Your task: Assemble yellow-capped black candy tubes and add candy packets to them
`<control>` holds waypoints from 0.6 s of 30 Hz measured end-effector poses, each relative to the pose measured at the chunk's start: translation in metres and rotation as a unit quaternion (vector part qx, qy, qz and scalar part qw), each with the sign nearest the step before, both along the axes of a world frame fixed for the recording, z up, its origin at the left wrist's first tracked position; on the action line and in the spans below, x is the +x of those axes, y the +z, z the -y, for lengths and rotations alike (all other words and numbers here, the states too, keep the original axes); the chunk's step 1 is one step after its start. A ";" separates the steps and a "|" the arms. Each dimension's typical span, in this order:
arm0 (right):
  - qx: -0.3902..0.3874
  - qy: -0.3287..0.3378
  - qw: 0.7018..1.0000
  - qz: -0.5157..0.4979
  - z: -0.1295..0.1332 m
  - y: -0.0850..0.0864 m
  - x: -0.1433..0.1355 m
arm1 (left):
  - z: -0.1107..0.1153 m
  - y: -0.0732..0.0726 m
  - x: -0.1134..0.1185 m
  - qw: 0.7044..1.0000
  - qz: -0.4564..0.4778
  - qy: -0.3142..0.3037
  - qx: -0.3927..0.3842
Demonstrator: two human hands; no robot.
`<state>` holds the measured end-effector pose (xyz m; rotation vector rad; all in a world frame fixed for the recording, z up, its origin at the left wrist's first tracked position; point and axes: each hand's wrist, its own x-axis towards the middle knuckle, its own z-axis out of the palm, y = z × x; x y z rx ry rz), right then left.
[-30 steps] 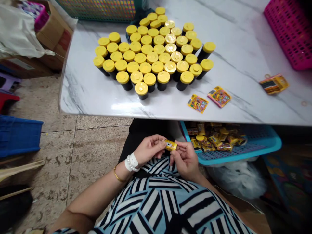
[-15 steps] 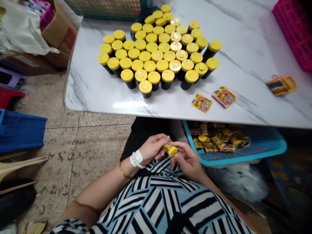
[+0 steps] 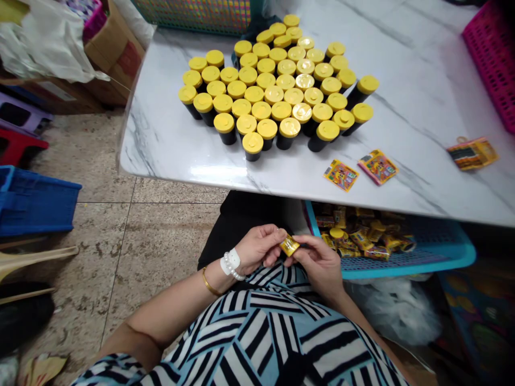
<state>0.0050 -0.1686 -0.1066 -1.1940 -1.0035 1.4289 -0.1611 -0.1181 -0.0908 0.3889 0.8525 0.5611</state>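
Two hands, left hand and right hand, pinching one small yellow packet between fingers over the lap, below the worktop edge; turned flatter than half a second ago, no longer showing a rounded end.

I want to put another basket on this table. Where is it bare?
Bare marble table lies between the yellow-capped tubes and the pink basket, and left of the tubes. The near edge right holds sticker packets.
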 end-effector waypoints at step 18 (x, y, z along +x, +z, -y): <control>0.084 -0.011 0.992 0.097 -0.005 0.001 -0.004 | 0.002 -0.008 0.011 0.998 0.017 -0.017 -0.056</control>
